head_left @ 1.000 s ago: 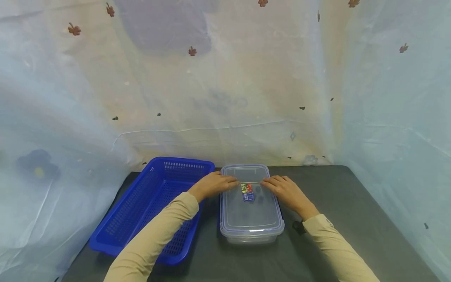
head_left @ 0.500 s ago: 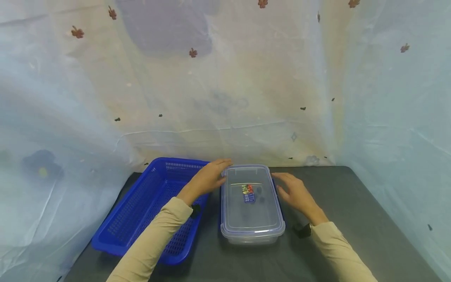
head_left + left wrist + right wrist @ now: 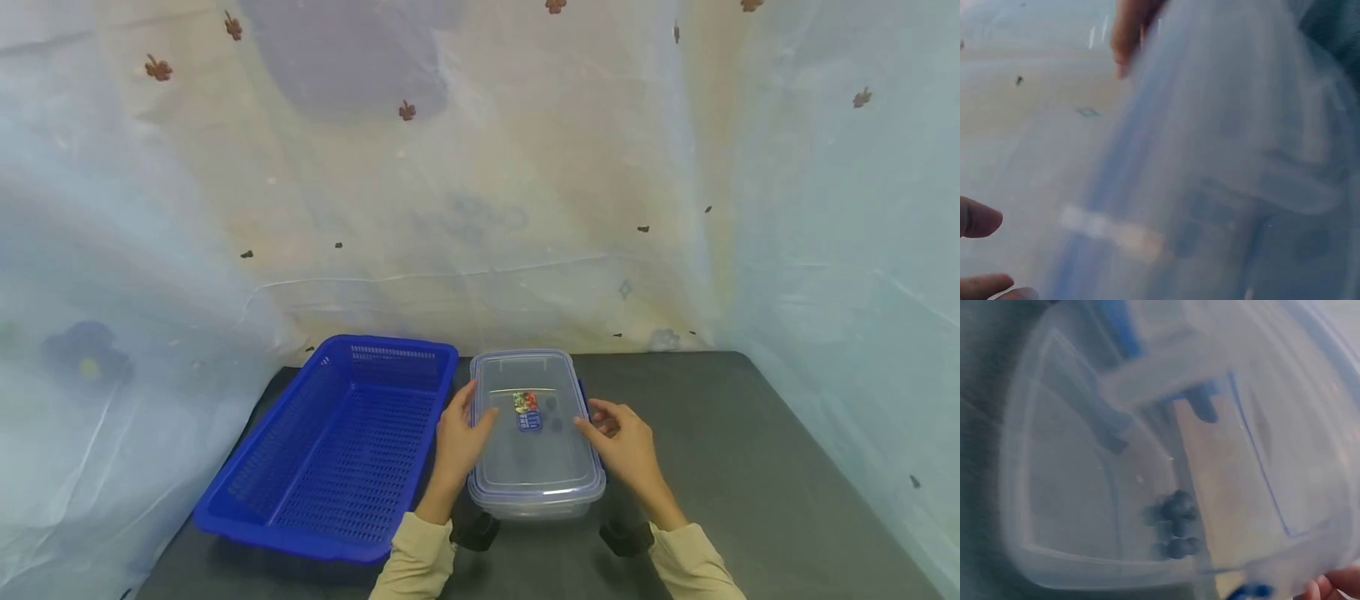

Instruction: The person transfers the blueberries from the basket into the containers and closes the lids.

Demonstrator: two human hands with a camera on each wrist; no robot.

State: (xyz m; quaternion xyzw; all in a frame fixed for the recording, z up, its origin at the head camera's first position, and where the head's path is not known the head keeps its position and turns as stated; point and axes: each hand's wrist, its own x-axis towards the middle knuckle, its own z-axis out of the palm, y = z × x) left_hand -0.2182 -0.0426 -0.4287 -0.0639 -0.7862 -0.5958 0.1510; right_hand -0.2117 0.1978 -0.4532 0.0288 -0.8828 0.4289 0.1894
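A clear rectangular food container [image 3: 536, 467] with a pale blue-edged lid stands on the dark table, a colourful label [image 3: 527, 411] on its top. Through its wall, the right wrist view shows several small dark round things [image 3: 1175, 522], blurred, and a blue latch [image 3: 1250, 591] at the side. My left hand [image 3: 459, 437] is at the container's left edge, thumb and fingers spread and partly over the lid. On the opposite side is my right hand [image 3: 628, 442], its thumb reaching to the lid's edge and its fingers loosely bent. Neither hand grips it; contact is hard to tell.
A blue plastic basket [image 3: 322, 546] with slotted walls stands tilted at an angle left of the container, close to my left forearm. Patterned sheeting [image 3: 480, 192] hangs behind and at both sides of the dark table [image 3: 757, 483].
Both hands have left the lid's top, parted to its two sides, then drawn back toward me along the container. The container and basket stay where they were.
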